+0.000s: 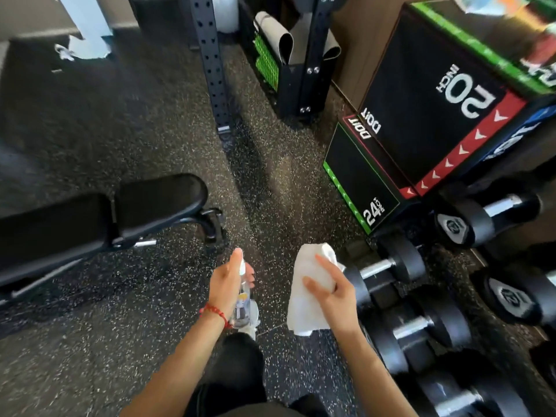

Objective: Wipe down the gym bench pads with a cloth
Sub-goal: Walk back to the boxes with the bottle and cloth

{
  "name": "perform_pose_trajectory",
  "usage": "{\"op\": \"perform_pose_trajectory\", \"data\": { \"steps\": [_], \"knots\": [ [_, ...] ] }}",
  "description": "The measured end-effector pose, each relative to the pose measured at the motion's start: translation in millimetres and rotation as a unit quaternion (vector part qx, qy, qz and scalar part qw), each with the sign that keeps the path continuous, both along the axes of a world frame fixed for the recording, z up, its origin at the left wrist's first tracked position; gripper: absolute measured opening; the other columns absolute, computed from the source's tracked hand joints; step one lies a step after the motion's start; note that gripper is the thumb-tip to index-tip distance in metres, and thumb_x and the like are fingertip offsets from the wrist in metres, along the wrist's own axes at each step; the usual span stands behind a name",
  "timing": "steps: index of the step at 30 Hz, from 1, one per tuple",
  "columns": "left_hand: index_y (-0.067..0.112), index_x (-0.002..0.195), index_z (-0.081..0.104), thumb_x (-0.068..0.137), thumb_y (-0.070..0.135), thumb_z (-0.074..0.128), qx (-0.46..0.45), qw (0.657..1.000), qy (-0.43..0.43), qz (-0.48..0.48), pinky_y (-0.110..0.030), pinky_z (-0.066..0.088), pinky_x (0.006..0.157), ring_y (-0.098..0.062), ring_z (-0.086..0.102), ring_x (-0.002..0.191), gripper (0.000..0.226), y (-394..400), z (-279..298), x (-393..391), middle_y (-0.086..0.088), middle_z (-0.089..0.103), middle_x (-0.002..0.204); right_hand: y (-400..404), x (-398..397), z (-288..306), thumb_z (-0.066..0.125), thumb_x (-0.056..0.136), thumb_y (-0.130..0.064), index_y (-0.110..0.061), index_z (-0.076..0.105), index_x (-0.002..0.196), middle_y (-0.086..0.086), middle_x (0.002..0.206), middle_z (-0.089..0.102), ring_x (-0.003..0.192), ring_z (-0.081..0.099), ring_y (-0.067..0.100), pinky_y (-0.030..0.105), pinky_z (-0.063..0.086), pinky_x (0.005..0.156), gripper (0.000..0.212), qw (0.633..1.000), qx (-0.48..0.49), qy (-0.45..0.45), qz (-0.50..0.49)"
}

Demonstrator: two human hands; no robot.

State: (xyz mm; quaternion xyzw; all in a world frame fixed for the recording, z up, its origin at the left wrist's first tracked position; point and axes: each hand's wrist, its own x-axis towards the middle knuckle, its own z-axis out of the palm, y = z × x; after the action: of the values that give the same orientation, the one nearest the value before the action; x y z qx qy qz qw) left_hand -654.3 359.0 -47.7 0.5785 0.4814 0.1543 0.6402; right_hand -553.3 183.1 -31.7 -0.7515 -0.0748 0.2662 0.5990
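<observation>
Left hand (227,281) grips a spray bottle (244,308) (label blurred, seemingly clear); right hand (332,291) holds white cloth (307,291).

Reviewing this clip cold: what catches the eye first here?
Two hands at bottom centre: the right hand holds a white cloth, the left hand grips a spray bottle. The black bench pads sit untouched at left, with dumbbells and plyo boxes crowding the right.
</observation>
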Motion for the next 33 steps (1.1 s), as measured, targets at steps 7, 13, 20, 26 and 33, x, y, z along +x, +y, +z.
{"op": "perform_pose_trajectory", "data": {
  "steps": [7, 13, 20, 26, 33],
  "knots": [
    [0.011, 0.059, 0.063, 0.093, 0.047, 0.044, 0.015, 1.0, 0.014, -0.021, -0.04, 0.051, 0.069, -0.023, 0.064, 0.058, 0.054, 111, 5, 87, -0.001, 0.065, 0.053, 99, 82, 10, 0.076, 0.075, -0.017, -0.036, 0.062, 0.113, -0.026, 0.094, 0.064, 0.087, 0.06, -0.004, 0.031, 0.053, 0.08, 0.045, 0.999, 0.011, -0.001, -0.032],
    [0.011, 0.056, 0.062, 0.093, 0.048, 0.043, 0.008, 1.0, 0.018, -0.008, -0.034, 0.049, 0.065, -0.024, 0.063, 0.058, 0.055, 164, 5, 160, -0.002, 0.064, 0.053, 151, 151, 15, 0.077, 0.074, -0.019, -0.042, 0.061, 0.109, -0.023, 0.101, 0.063, 0.093, 0.058, -0.008, 0.022, 0.05, 0.08, 0.045, 0.999, 0.011, -0.007, -0.041],
    [0.009, 0.059, 0.063, 0.093, 0.047, 0.043, 0.011, 1.0, 0.016, -0.021, -0.033, 0.05, 0.063, -0.021, 0.063, 0.056, 0.055, 205, 1, 279, -0.002, 0.065, 0.053, 198, 267, 4, 0.076, 0.075, -0.018, -0.043, 0.06, 0.108, -0.019, 0.101, 0.063, 0.09, 0.06, -0.006, 0.025, 0.053, 0.077, 0.045, 0.999, 0.016, -0.024, -0.041],
    [0.011, 0.058, 0.063, 0.094, 0.046, 0.043, 0.038, 0.999, 0.007, -0.034, -0.032, 0.05, 0.061, -0.022, 0.063, 0.056, 0.054, 235, 3, 395, -0.001, 0.065, 0.052, 232, 382, 4, 0.076, 0.075, -0.017, -0.027, 0.059, 0.12, -0.021, 0.105, 0.06, 0.092, 0.057, -0.012, 0.008, 0.047, 0.07, 0.049, 0.998, 0.027, -0.048, -0.039],
    [0.013, 0.055, 0.061, 0.095, 0.043, 0.044, 0.027, 0.998, -0.01, -0.047, -0.037, 0.051, 0.066, -0.025, 0.063, 0.058, 0.053, 257, 14, 507, -0.003, 0.064, 0.052, 253, 488, 15, 0.074, 0.076, -0.019, -0.025, 0.056, 0.125, -0.009, 0.112, 0.06, 0.101, 0.058, 0.007, 0.032, 0.05, 0.087, 0.052, 0.998, 0.011, -0.04, -0.055]
  ]
}}
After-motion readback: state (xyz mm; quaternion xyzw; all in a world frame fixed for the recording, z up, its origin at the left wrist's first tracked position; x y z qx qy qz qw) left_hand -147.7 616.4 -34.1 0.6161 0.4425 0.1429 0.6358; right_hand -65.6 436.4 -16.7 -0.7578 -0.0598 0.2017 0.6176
